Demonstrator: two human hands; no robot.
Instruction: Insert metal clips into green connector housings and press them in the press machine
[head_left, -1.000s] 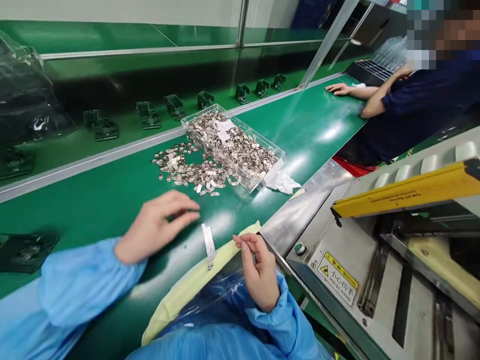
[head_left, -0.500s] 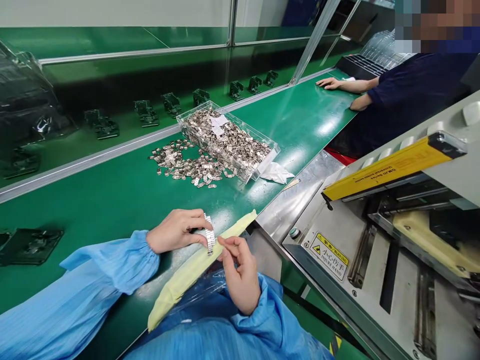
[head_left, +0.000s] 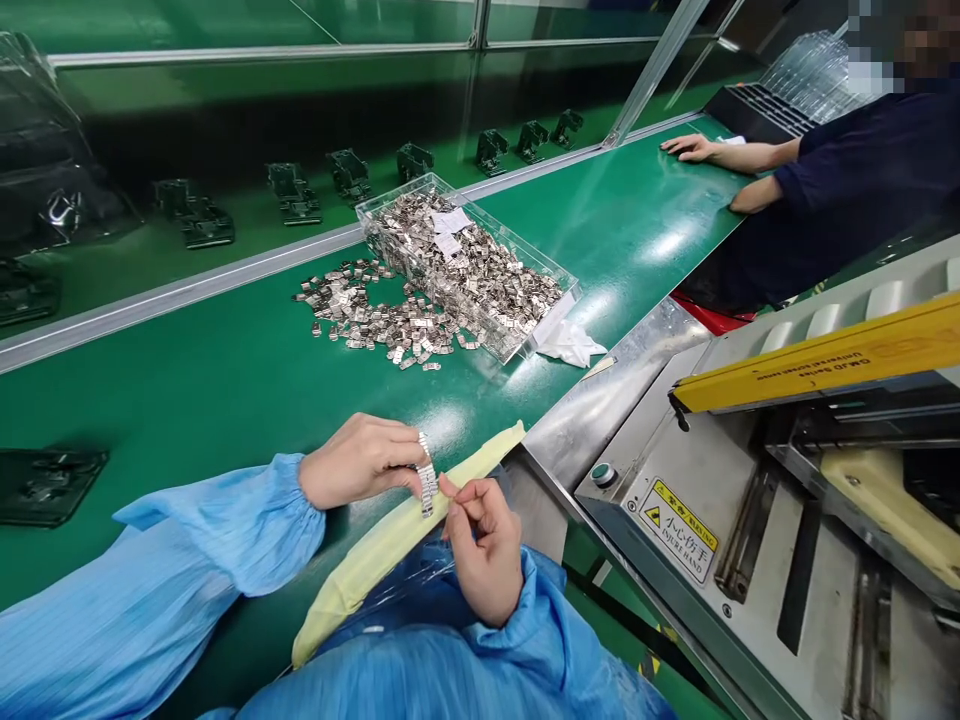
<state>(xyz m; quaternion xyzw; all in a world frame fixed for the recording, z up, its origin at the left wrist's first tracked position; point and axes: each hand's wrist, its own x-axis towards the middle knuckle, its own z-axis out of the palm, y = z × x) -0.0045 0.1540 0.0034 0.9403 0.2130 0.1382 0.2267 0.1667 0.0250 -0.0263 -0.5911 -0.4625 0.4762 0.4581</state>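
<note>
Between the thumb and fingers of my left hand [head_left: 367, 462] is a short row of small metal pieces [head_left: 427, 478], stacked side by side. My right hand [head_left: 486, 545] is closed in a pinch just right of that row; whatever its fingertips hold is hidden or too small to name. Under both hands a pale yellow padded strip [head_left: 360, 575] runs along the table edge. Farther back, a clear plastic tray [head_left: 553, 332] is heaped with similar metal pieces, with white paper slips [head_left: 450, 222] on top. A loose pile of metal pieces [head_left: 405, 325] spreads beside the tray's left side.
Dark moulded parts [head_left: 292, 192] stand in a line behind the metal rail. Another dark part [head_left: 52, 485] lies at far left. A crumpled white bag [head_left: 571, 345] touches the tray. At right is a machine with a warning label [head_left: 679, 530]. A co-worker's hand [head_left: 690, 148] rests on the table.
The view has shifted slightly, so the background sits higher and the tray farther right. My left hand keeps the row of metal pieces, now tilted a little; my right hand stays pinched beside it.
</note>
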